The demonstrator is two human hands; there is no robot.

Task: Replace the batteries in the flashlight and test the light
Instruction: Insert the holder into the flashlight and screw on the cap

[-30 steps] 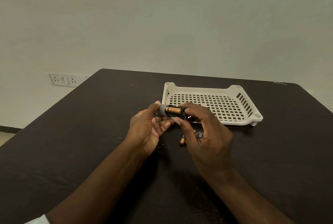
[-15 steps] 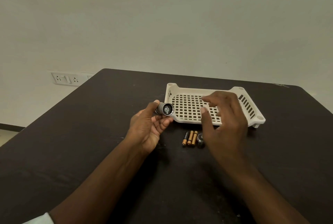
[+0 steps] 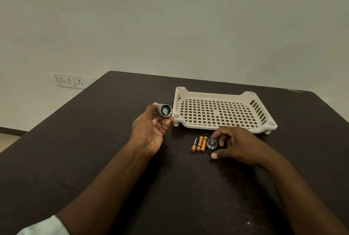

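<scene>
The left hand (image 3: 151, 131) pinches the small silver metal flashlight body (image 3: 164, 110); the right hand (image 3: 236, 145), fingers loosely spread, hovers at the round, probably slippery silver end cap (image 3: 211, 144), best pinched by its rim.

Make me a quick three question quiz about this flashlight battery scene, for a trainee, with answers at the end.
1. True or false: the left hand holds the flashlight body.
2. How many loose batteries lie on the table?
3. The round end cap lies: A) in the white tray; B) on the table between the batteries and the right hand; C) on the flashlight.

Key: 1 true. 2 three, side by side. 3 B; the right hand's fingers reach around it, and actual contact is unclear.
</scene>
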